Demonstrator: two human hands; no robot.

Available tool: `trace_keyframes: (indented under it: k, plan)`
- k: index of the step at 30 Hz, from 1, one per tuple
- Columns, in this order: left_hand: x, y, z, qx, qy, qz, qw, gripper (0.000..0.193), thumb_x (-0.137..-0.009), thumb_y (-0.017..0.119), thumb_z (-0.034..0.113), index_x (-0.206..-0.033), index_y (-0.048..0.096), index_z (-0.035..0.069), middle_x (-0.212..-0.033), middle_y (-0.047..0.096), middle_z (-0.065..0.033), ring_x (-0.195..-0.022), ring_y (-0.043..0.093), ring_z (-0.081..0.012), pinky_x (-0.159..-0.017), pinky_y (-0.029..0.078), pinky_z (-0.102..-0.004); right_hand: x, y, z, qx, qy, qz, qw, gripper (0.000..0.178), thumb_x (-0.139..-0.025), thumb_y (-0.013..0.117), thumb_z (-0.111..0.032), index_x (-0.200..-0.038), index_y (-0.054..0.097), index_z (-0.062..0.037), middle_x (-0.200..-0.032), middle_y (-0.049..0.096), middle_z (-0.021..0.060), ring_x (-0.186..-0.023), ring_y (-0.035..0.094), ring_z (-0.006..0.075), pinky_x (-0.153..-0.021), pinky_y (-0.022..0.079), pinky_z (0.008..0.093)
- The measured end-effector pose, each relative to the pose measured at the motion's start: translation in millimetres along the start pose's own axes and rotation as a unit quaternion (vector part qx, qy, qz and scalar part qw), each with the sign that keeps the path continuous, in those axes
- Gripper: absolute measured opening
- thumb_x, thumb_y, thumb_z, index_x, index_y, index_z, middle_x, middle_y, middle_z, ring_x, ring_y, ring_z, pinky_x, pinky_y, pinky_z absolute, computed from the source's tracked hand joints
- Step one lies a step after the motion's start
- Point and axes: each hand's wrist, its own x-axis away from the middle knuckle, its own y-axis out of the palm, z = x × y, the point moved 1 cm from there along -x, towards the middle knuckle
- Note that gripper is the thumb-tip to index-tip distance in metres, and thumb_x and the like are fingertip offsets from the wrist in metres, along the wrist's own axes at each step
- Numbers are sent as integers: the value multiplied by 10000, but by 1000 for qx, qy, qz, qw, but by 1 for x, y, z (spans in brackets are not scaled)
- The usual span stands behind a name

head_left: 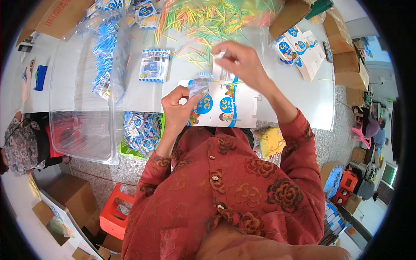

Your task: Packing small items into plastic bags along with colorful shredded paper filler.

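Observation:
My left hand (177, 106) pinches a small clear plastic packet with blue-and-white striped ends (200, 84), held tilted above the table's near edge. To its upper right, my right hand (245, 63) is raised with thumb and fingertips drawn together; whatever may be between them is too small to make out. Under both hands lies a white printed carton sheet (245, 115) with blue round designs. Several thin pastel sticks (197, 60) lie scattered just beyond the packet. A filled packet of the same kind (154, 65) rests flat to the left of them.
A large heap of coloured sticks (212, 19) sits at the far side. A clear plastic tray (65, 86) with blue packets (106, 52) stands left. More flat cartons (310, 56) and a phone (327, 52) lie right. Below the table is a green basket of packets (141, 130).

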Motion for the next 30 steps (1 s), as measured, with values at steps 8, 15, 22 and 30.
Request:
trace_keyframes:
  k: [8,15,22,30]
  plan:
    - [2,-19,-21,-3,-1,40,999,185,-709,714,34,-653,540,8,-602,511,24,-583,413,-30,-516,335,-192,-87,16,102,347,-26,-39,937,401,-733,666,-241,-1028,571,12,-1039,548,162,-953,540,320,-799,456,395]
    - [-3,-26,-15,9,-20,50,999,153,-719,704,23,-674,559,3,-638,556,11,-614,454,-34,-562,381,-199,-125,30,92,465,-55,-159,869,159,-715,609,-65,-844,600,27,-857,605,165,-820,610,327,-678,509,393]
    - [-6,-28,-18,12,-10,41,999,128,-727,693,12,-692,570,1,-661,578,3,-632,479,-40,-582,399,-202,-119,65,60,509,-38,-227,830,145,-708,562,23,-847,603,8,-796,627,167,-824,628,303,-684,513,372]
    - [-9,-21,-12,36,-18,33,999,127,-736,690,1,-707,567,5,-698,579,9,-660,489,-46,-617,413,-209,-103,65,85,478,-121,-84,866,142,-706,559,14,-847,575,29,-834,622,184,-833,623,315,-691,512,374]
